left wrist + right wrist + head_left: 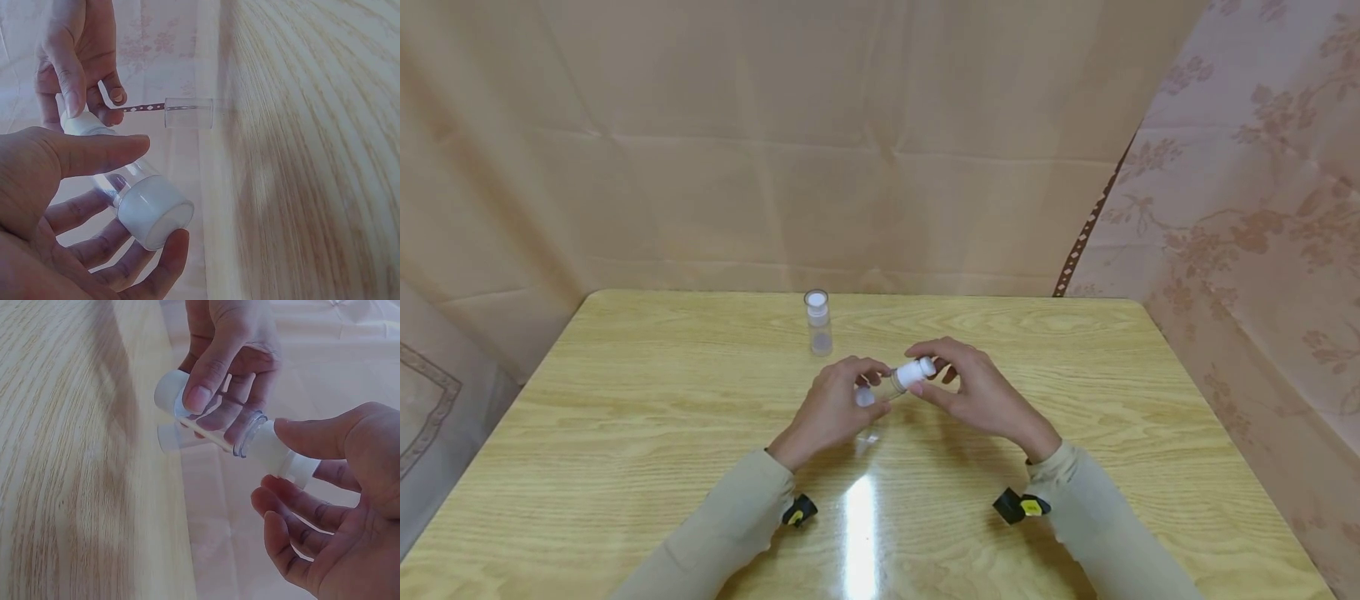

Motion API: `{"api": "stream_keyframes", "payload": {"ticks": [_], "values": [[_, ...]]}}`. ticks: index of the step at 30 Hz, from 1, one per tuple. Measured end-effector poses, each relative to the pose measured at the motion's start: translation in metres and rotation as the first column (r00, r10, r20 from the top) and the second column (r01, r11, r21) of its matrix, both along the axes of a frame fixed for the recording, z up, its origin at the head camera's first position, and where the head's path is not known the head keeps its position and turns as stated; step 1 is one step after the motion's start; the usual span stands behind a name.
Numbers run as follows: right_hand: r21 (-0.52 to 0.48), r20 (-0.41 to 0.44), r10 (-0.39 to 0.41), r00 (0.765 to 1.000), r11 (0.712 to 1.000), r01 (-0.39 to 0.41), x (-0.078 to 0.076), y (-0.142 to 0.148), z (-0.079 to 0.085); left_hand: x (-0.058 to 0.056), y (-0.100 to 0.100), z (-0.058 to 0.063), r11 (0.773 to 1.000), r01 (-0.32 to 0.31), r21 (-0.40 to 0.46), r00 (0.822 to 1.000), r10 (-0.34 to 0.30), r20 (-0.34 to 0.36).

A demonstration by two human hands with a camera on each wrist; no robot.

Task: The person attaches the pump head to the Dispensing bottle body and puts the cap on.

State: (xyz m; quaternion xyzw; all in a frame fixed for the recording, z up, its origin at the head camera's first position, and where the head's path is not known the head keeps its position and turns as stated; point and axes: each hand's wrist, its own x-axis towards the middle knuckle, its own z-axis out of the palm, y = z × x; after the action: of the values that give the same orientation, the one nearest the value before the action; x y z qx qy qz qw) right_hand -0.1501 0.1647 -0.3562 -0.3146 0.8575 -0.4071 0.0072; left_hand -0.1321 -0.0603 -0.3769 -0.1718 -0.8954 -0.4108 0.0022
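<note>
Tilted between the two hands is a small clear bottle [156, 212] with a white base and a stepped white pump top [267, 442]. The left hand [838, 398] holds its clear body, thumb on one side and fingers curled round the other. At the bottle's upper end, the right hand [976, 390] pinches the white top between thumb and fingers. The top sits on the bottle's neck; how tightly cannot be told. A clear, hollow cap [189, 113] stands on the table, apart from both hands.
A second similar bottle [819, 325], with a clear cap over its white top, stands upright toward the back of the wood-grain table [625, 433]. A beige curtain [820, 167] hangs behind the table, a flowered cloth [1255, 250] to the right.
</note>
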Motion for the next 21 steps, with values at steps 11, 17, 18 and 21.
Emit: {"api": "stream_keyframes", "payload": {"ticks": [11,17,18,21], "values": [[-0.013,-0.01,0.004,1.0,1.0,-0.004,-0.0006,-0.0007,-0.0003,-0.0002,0.0003,0.0002,1.0,0.001,-0.001,1.0,-0.001,-0.01],[0.005,0.008,-0.012,1.0,1.0,0.012,-0.0014,-0.0018,-0.0006,-0.0002,0.0009,0.0002,1.0,-0.003,-0.006,1.0,0.003,-0.018],[0.008,0.009,-0.016,1.0,1.0,0.016,-0.0016,-0.0018,-0.0006,0.0,0.0009,0.0006,1.0,-0.003,-0.005,1.0,0.003,-0.018],[0.012,0.012,-0.023,1.0,1.0,0.022,-0.0016,-0.0011,-0.0004,0.0002,0.0012,0.001,1.0,-0.004,-0.005,1.0,0.004,-0.019]]}}
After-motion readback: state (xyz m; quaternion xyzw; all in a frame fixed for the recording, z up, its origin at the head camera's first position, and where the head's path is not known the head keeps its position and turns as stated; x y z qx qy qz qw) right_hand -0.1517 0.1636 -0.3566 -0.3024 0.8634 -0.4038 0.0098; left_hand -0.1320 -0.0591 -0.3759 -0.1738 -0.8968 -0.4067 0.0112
